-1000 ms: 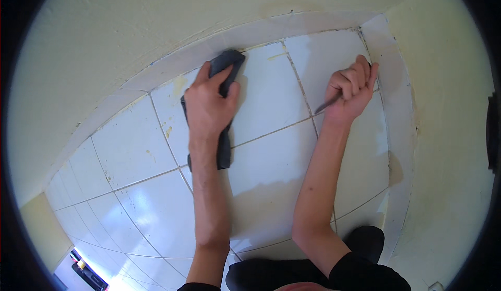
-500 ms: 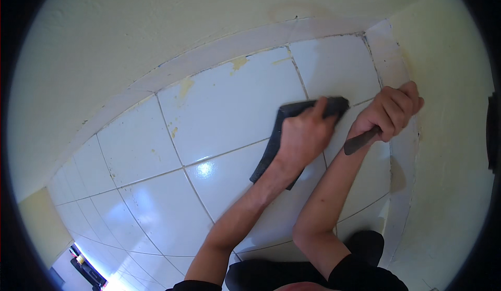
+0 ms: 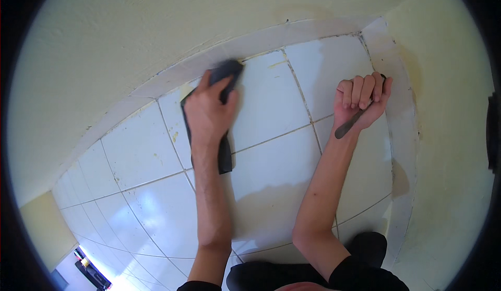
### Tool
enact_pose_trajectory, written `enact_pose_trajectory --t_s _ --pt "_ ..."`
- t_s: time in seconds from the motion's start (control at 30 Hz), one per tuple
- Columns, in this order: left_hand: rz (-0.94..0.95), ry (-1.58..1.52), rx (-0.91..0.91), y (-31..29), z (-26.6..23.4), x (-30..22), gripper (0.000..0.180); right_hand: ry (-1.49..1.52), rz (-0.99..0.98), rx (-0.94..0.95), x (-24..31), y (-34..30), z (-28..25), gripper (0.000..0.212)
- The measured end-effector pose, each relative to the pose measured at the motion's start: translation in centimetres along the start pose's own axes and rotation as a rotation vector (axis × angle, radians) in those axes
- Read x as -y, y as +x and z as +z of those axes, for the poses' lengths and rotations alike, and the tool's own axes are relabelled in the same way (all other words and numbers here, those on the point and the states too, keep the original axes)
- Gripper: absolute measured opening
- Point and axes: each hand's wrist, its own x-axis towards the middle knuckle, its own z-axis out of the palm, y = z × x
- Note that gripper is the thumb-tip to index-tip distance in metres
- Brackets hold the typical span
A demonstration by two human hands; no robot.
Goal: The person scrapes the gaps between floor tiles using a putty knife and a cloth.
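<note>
My left hand [image 3: 209,111] presses a folded dark cloth [image 3: 225,155] onto the white floor tiles, close to the skirting at the far wall. Its fingers grip the cloth's bunched upper part, and a loose end trails under my wrist. My right hand [image 3: 364,95] is closed, fingers curled upward, above the tiles near the right-hand corner. Held in it is a slim dark tool [image 3: 348,127] with a flat, rounded end pointing back along my forearm; its other end is mostly hidden in the fist. Yellowish stains [image 3: 174,135] mark the tiles beside the cloth.
A pale skirting [image 3: 177,77] runs along the far wall and turns at the corner into the right wall [image 3: 443,134]. My dark-clad knees [image 3: 271,275] are at the lower edge. Dark objects [image 3: 91,272] lie by a bright opening at the lower left.
My left hand has moved left and farther away with the cloth, now over the stained tile. My right hand has shifted slightly left and turned, still holding the tool.
</note>
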Motion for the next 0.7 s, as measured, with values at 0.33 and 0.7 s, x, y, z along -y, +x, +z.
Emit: enact_pose_trajectory --t_s 0.33,0.7 --pt "0.464 -0.115 0.186 -3.3 5.7 -7.8 0.034 0.023 -0.042 -0.040 -0.1 -0.1 -0.5 0.052" --pt "-0.056 -0.049 -0.046 -0.4 1.1 -0.2 0.036 -1.066 -0.227 -0.699 -3.6 0.7 1.5 0.054"
